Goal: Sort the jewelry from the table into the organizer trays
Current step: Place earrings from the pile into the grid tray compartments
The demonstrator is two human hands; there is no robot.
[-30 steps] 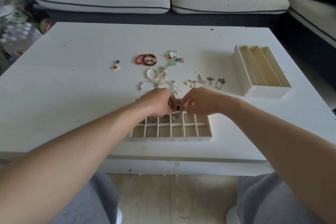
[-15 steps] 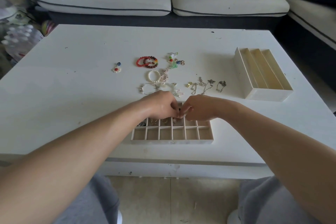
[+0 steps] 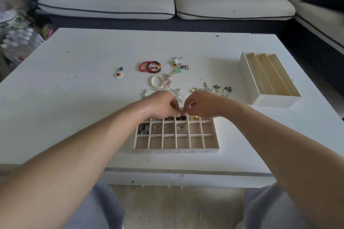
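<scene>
Both the left hand (image 3: 161,106) and right hand (image 3: 202,106) are pinching, contents indiscernible, over the far row of the cream gridded organizer tray (image 3: 176,149), which is lying lengthwise left-to-right near the white table's (image 3: 74,98) front edge.

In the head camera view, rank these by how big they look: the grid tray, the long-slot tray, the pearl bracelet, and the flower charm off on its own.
1. Grid tray, though it lies nearer the camera, so unsure against the next.
2. Long-slot tray.
3. Pearl bracelet.
4. Flower charm.
</scene>
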